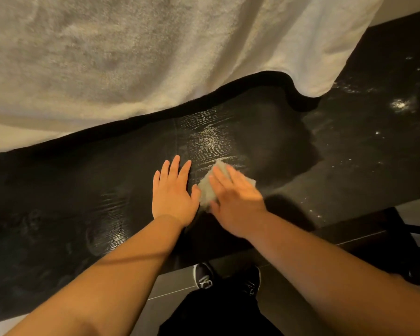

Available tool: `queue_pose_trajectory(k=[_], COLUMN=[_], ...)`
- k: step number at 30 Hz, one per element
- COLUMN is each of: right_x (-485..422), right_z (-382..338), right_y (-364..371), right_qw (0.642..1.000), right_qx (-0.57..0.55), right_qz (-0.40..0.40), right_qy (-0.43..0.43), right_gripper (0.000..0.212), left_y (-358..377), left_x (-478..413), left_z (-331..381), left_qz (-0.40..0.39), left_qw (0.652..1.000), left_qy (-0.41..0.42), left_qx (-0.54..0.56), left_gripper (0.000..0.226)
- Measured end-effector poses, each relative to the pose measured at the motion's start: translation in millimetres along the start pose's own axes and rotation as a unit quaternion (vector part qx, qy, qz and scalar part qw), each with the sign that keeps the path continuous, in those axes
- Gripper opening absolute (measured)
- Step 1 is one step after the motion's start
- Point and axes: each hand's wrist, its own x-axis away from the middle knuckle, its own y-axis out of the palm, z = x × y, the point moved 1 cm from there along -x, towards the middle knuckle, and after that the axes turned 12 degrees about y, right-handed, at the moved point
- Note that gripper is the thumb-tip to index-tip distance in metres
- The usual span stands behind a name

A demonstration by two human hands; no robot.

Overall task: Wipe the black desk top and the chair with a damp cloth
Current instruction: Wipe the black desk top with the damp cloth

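Note:
The black desk top (58, 190) runs across the view, with shiny wet streaks near its middle and at the right. My right hand (235, 195) lies flat with straight fingers on a small grey cloth (207, 190), pressing it onto the desk. Most of the cloth is hidden under that hand. Just to its left, my left hand (174, 192) rests flat on the desk with fingers spread, touching the cloth's edge with the thumb. A dark chair part (395, 241) shows under the desk's front edge at the right.
A large white towel or blanket (131, 57) hangs over the far side of the desk and covers its back edge. Below the near edge I see grey floor tiles (175, 282), my dark trousers and black shoes (204, 275).

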Motion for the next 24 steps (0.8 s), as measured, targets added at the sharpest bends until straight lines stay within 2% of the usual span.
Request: queue_pose_trajectory(k=[3,7,10,12,14,16,17,19,21,24], right_x=[-5.7,-14.6,-16.4,-8.8,5.7,24.5,35.0,49.2,47.6,37.1], right_z=[48.4,115.6,117.8,82.4,32.1,-14.4,-28.4,-29.3,-2.6,50.7], right_y=[1.8,-23.0,-48.5,-63.3,-60.7,-29.4,-9.2,13.3,17.7,4.1], right_qw=[0.996,0.976,0.964,0.964,0.982,0.995,0.995,0.994,0.995,0.981], right_qx=[0.003,0.002,-0.043,-0.097,-0.088,-0.044,-0.024,0.000,0.022,0.051], right_qz=[0.073,0.063,0.078,0.087,0.067,0.002,-0.031,-0.039,-0.002,0.031], right_qy=[0.054,0.208,0.251,0.232,0.153,0.094,0.091,0.098,0.095,0.182], right_gripper=[0.061,0.061,0.049,0.042,0.044,0.051,0.058,0.068,0.069,0.068], left_y=[-0.9,-0.3,0.1,-0.2,0.3,0.6,0.5,0.5,0.9,3.2], left_x=[2.1,0.6,-0.8,0.5,2.6,3.3,4.0,5.4,8.5,32.4], left_z=[-0.1,-0.8,-0.6,-0.8,-0.2,-1.4,-1.8,-1.4,-1.7,-1.3], left_qz=[-0.004,0.007,0.012,0.014,0.012,0.008,0.007,0.004,-0.003,-0.015], left_qw=[1.000,1.000,1.000,1.000,1.000,1.000,1.000,1.000,1.000,0.999], left_qy=[0.004,0.008,0.007,0.007,0.012,0.016,0.018,0.023,0.029,0.045], left_qx=[-0.007,0.001,0.000,0.005,0.002,0.001,0.001,0.001,0.003,0.004], left_gripper=[0.070,0.070,0.071,0.071,0.070,0.069,0.069,0.068,0.067,0.067])
